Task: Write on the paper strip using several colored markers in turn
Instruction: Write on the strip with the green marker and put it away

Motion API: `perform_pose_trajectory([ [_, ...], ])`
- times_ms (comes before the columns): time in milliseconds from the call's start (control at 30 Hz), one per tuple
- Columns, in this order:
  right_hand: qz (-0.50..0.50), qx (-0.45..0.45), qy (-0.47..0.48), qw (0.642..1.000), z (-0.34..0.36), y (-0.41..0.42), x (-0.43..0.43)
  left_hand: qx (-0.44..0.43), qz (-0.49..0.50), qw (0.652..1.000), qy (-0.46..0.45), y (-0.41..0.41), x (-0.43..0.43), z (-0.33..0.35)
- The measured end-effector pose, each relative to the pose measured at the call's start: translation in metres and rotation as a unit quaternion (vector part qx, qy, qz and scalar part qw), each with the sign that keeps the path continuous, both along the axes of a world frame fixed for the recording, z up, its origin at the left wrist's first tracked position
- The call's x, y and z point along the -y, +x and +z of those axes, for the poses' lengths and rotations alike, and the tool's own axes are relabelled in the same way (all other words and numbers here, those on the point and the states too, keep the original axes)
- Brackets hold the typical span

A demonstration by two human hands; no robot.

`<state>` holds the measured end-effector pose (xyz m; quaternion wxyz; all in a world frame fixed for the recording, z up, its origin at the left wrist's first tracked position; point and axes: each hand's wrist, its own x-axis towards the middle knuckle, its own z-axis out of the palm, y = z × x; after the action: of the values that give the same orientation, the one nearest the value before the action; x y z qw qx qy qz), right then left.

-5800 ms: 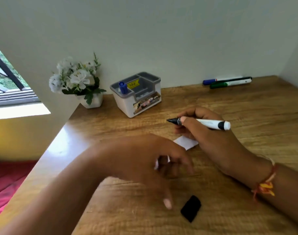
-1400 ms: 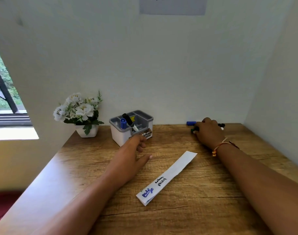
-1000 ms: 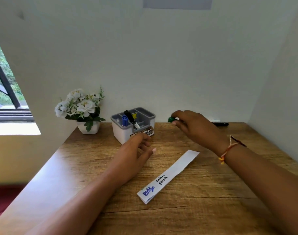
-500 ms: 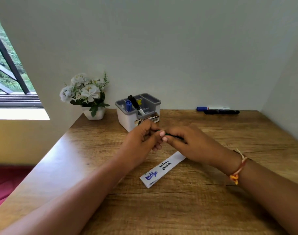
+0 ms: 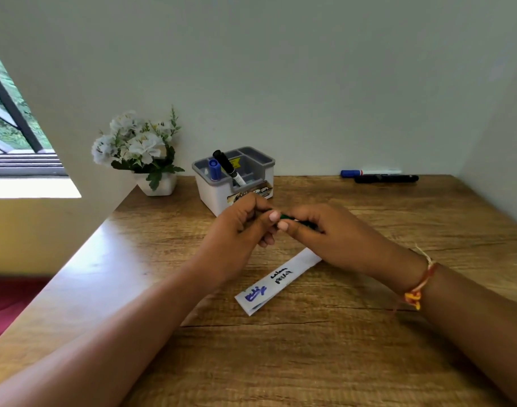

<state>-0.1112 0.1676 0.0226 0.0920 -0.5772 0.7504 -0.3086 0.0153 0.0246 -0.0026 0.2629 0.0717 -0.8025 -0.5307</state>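
Green marker (image 5: 286, 216) (maybe capped) between hands.

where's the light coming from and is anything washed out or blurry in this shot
Head view: daylight enters from the window at left, blowing out the sill and putting a sheen on the table edge; both hands are slightly soft; writing on the paper strip is too blurred to read.

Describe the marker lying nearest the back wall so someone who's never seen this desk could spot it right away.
Start at the wooden desk and follow its far edge to the right, well past the white organizer box. Two markers lie there side by side against the wall. The one you want is the blue-capped marker with a white barrel, lying behind the all-black marker.
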Motion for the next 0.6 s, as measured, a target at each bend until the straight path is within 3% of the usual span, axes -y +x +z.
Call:
perform_pose_trajectory([
  [67,-0.013,0.027,0.018,0.999,0.005,-0.001,-0.002,-0.002,0.005,0.999,0.038,0.001,0.001,0.003],
  [167,-0.058,0.185,0.034,0.981,0.012,-0.011,-0.011,-0.006,0.017,0.986,0.167,0.003,0.006,0.008],
  [300,-0.084,0.325,-0.052,0.941,0.014,-0.020,-0.015,0.014,-0.001,0.955,0.297,0.006,0.012,0.014],
  [367,-0.086,0.438,-0.086,0.891,0.012,-0.021,-0.013,0.033,-0.014,0.949,0.315,0.008,0.013,0.016],
  [500,-0.084,0.636,-0.123,0.757,0.006,-0.025,-0.013,0.070,-0.033,0.946,0.316,0.008,0.015,0.016],
  [533,-0.077,0.658,-0.124,0.739,0.005,-0.026,-0.013,0.087,-0.035,0.948,0.303,0.008,0.015,0.015],
  [600,-0.078,0.648,-0.121,0.748,0.002,-0.024,-0.012,0.123,-0.035,0.963,0.239,0.008,0.016,0.013],
])
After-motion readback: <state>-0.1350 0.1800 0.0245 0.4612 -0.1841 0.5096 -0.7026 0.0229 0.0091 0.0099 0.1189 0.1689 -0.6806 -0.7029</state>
